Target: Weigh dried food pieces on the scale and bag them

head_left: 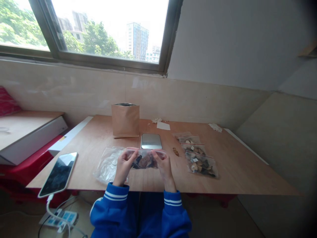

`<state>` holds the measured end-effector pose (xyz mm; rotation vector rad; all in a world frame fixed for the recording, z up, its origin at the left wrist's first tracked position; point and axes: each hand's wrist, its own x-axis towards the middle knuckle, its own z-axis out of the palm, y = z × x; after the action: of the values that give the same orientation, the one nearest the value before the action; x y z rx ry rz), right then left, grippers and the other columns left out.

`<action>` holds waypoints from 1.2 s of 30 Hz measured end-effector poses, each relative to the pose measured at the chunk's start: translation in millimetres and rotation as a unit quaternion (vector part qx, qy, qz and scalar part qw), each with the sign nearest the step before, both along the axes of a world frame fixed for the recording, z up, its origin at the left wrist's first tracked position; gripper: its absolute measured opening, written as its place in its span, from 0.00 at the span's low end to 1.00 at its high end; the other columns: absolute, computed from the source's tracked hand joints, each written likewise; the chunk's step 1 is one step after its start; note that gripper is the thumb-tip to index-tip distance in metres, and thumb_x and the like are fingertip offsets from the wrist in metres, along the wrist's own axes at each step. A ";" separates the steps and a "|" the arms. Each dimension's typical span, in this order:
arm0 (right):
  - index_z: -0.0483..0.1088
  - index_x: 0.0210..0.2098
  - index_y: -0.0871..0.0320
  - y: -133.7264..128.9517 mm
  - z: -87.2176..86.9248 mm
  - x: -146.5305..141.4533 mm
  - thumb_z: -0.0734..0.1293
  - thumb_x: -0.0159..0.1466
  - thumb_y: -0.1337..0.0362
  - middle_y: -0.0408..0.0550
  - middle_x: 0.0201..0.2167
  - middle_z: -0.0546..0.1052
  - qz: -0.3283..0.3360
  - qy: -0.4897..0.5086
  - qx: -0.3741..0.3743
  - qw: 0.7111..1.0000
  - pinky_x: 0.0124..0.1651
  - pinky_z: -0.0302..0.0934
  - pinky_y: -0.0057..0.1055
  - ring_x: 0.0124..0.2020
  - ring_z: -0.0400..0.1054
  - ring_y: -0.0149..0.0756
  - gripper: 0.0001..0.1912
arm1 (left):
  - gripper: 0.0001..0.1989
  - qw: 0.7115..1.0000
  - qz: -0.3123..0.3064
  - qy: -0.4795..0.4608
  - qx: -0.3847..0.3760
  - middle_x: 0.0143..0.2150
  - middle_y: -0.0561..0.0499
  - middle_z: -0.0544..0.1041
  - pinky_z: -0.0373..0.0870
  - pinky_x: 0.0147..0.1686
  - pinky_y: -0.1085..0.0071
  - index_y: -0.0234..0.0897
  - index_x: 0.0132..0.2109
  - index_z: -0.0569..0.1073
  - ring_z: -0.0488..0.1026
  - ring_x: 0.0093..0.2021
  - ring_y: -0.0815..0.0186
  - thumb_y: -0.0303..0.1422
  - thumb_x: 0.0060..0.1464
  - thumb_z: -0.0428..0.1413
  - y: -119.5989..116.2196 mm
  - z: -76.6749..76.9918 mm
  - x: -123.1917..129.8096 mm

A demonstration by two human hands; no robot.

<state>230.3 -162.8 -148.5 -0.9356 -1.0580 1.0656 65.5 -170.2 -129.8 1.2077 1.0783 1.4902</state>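
Two hands (123, 167) (163, 168) pinching a plastic bag (145, 160)

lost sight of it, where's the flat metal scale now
In the head view, the flat metal scale lies on the wooden table, right of the kraft paper pouch, left of the small zip bags.

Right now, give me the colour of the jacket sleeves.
The sleeves are bright blue with white cuff stripes; head view.

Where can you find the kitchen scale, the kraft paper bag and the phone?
Kitchen scale (151, 141), head view, metal top plate.
Kraft paper bag (125, 120), head view, front face.
Phone (58, 174), head view, dark screen.
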 end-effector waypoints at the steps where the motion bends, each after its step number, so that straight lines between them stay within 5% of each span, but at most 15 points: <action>1: 0.76 0.31 0.58 0.1 0.5 -0.9 0.73 0.56 0.55 0.47 0.30 0.81 -0.014 -0.009 0.005 1.000 0.38 0.68 0.30 0.33 0.75 0.37 0.12 | 0.15 1.000 0.004 0.004 0.000 0.33 0.50 0.79 0.72 0.36 0.73 0.35 0.38 0.76 0.76 0.35 0.66 0.43 0.49 0.63 0.2 -0.2 0.7; 6: 0.75 0.30 0.58 -1.7 4.1 0.1 0.71 0.57 0.53 0.47 0.29 0.80 -0.049 -0.025 0.005 0.998 0.36 0.67 0.30 0.32 0.74 0.37 0.13 | 0.16 0.999 0.007 0.031 0.007 0.33 0.50 0.78 0.73 0.36 0.73 0.35 0.39 0.75 0.76 0.35 0.65 0.43 0.51 0.61 -0.7 1.5 2.8; 10: 0.75 0.44 0.56 -10.9 20.6 8.8 0.68 0.61 0.54 0.51 0.44 0.79 -0.070 -0.149 0.047 0.985 0.47 0.66 0.37 0.45 0.72 0.41 0.16 | 0.13 0.998 -0.006 0.038 0.042 0.33 0.51 0.78 0.72 0.36 0.72 0.36 0.37 0.74 0.77 0.35 0.65 0.42 0.52 0.61 -1.6 4.0 0.2; 14: 0.75 0.46 0.49 -24.6 41.9 6.8 0.69 0.61 0.58 0.48 0.49 0.77 -0.173 -0.391 0.147 0.892 0.61 0.51 0.47 0.56 0.63 0.45 0.14 | 0.11 0.997 -0.022 0.053 0.053 0.33 0.50 0.78 0.72 0.36 0.72 0.37 0.37 0.74 0.76 0.35 0.65 0.40 0.52 0.61 -1.7 0.3 0.6; 17: 0.76 0.40 0.48 -29.7 47.2 -3.8 0.67 0.64 0.59 0.44 0.42 0.79 -0.156 -0.489 0.174 0.840 0.62 0.45 0.48 0.55 0.64 0.44 0.07 | 0.10 0.993 -0.011 0.092 0.076 0.34 0.50 0.78 0.70 0.37 0.71 0.37 0.36 0.75 0.75 0.36 0.64 0.39 0.53 0.60 -2.2 -4.0 4.0; 22: 0.76 0.35 0.51 -26.2 39.6 -13.6 0.61 0.68 0.66 0.43 0.31 0.79 -0.129 -0.492 0.167 0.844 0.54 0.52 0.39 0.36 0.69 0.36 0.11 | 0.06 0.981 -0.011 0.147 0.130 0.34 0.51 0.77 0.68 0.39 0.70 0.39 0.35 0.76 0.73 0.37 0.65 0.35 0.56 0.57 -2.6 -2.5 7.6; 30: 0.75 0.31 0.52 -22.9 31.1 -22.2 0.60 0.67 0.72 0.42 0.26 0.78 -0.209 -0.473 0.187 0.835 0.50 0.53 0.36 0.31 0.69 0.34 0.15 | 0.05 0.969 -0.006 0.181 0.166 0.35 0.50 0.76 0.68 0.40 0.69 0.39 0.35 0.75 0.73 0.38 0.64 0.32 0.56 0.55 -4.9 5.3 11.4; 36: 0.75 0.34 0.51 -20.1 31.2 -15.7 0.63 0.68 0.64 0.42 0.34 0.80 -0.152 -0.457 0.174 0.859 0.49 0.55 0.34 0.37 0.71 0.35 0.09 | 0.06 0.970 0.061 0.172 0.161 0.34 0.51 0.76 0.69 0.40 0.70 0.39 0.35 0.75 0.73 0.37 0.65 0.35 0.57 0.55 -6.1 3.4 7.1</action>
<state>214.7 -182.9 -117.3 -1.2823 -1.7259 0.0911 72.6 -176.3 -126.4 1.7010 1.1822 1.6337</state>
